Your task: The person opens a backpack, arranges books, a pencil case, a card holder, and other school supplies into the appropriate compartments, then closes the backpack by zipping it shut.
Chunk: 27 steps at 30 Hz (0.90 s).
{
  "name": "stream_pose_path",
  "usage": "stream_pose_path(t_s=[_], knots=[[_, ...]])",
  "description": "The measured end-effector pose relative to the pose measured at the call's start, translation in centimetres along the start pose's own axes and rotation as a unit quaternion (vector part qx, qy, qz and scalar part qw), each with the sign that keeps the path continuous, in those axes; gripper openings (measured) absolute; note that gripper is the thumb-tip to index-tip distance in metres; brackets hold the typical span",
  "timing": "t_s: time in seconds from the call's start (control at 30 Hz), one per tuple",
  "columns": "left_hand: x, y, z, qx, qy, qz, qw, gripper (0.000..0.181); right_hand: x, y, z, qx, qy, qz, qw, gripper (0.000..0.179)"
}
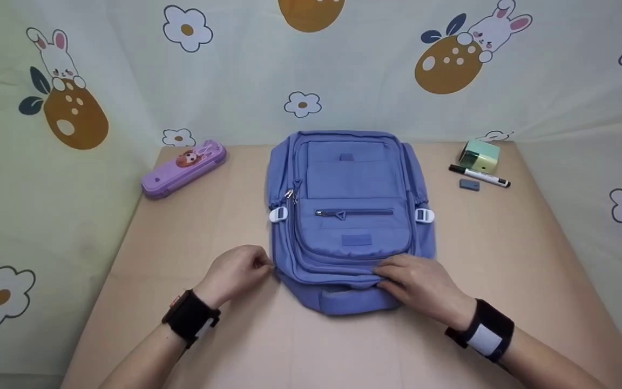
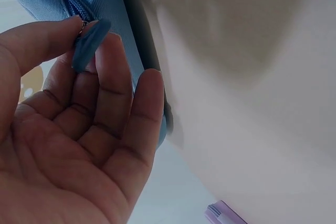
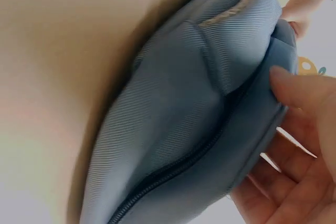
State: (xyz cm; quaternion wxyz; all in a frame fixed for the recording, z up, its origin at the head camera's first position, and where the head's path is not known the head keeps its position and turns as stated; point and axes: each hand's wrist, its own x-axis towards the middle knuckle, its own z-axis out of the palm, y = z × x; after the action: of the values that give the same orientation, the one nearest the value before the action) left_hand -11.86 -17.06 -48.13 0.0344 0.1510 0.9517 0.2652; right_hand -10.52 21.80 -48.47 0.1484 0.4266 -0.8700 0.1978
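Backpack: 1, blue, lying on the table [image 1: 224, 227], front face up; the body [image 1: 351, 178] sits between the two hands, most of it beyond the fingertips, bottom end nearest the person.
Left hand: 1 [image 1: 241, 273], at the bag's lower left edge; thumb and forefinger pinch a blue zipper pull [image 2: 92, 45], other fingers loosely bent, not wrapped round anything.
Why left: pinch on the tab probably gives control of the slider without bunching cloth.
Right hand: 1 [image 1: 421, 281], at the bag's lower right; thumb on one side of the fabric edge, fingers on the other, so the rim is pinched; exact fingertip contact partly hidden.
Why right: likely steadies the edge and keeps the seam taut against the left hand's pull.
Zip line: dark teeth [image 3: 178, 169] run just beside the right thumb; can't tell how far it's closed.
Buckles: 2 white, one per side, beyond the fingers: left [image 1: 278, 215], right [image 1: 424, 215].
Pencil case: 1 purple [image 1: 184, 170], well beyond the left fingers, apart from bag.
Far-right group: 3 items beyond the right fingers: 1 green sharpener [image 1: 480, 156], 1 marker [image 1: 479, 176], 1 small grey-blue block [image 1: 469, 185]; probably set aside to leave the bag room.
Wristbands: 2 black, one behind each hand: left [image 1: 189, 319], right [image 1: 486, 330].
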Motion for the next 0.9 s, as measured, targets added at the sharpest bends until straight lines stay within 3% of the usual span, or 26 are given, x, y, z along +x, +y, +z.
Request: stream_pose_path(t_s=[0.2,0.57,0.9], knots=[[0.0,-0.1,0.2,-0.008,0.0,-0.007,0.9999,0.005,0.2,0.1,0.3,-0.016,0.027,-0.018,0.9993,0.022],[-0.2,0.6,0.2,-0.006,-0.003,-0.002,1.0,0.006,0.3,0.0,0.5,-0.018,0.045,-0.017,0.9987,0.017],[-1.1,2.6,1.1,0.006,0.0,0.04,0.9992,0.012,0.6,-0.2,0.3,-0.023,0.049,-0.02,0.9983,0.015]])
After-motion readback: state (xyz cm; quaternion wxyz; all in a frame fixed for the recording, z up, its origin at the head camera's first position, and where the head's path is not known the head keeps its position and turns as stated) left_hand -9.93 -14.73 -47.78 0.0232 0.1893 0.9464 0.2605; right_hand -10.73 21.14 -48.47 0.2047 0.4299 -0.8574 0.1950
